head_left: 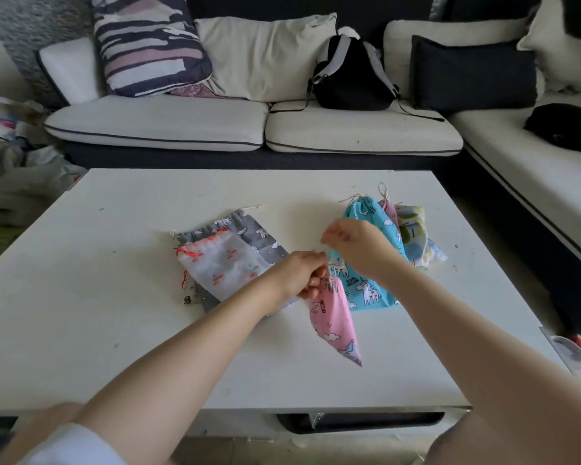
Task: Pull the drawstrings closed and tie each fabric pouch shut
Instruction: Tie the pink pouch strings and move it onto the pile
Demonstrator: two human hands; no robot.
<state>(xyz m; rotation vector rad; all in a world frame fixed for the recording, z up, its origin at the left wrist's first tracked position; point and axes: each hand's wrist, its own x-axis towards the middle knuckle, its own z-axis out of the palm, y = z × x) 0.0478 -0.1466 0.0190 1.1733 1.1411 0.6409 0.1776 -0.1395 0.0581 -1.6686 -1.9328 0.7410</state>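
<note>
Both hands grip pink pouch cord, mid-table.

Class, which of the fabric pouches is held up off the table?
The pink unicorn pouch, gripped at its neck by the left hand; the others lie flat on the table.

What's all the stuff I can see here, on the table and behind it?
Pink unicorn fabric pouch: one, held above the table by its neck.
Blue unicorn fabric pouch: one, table right.
Pale patterned fabric pouches: a few, count unclear, behind the blue one.
Grey unicorn fabric pouch: one, table centre.
White sheer pouch with orange cord: one, on the grey one.
White low table: one.
Black backpack: one, on the sofa.
Cream sofa: one, with cushions.
Left hand: grips the pink pouch's neck.
Right hand: pinches its drawstring.
</note>
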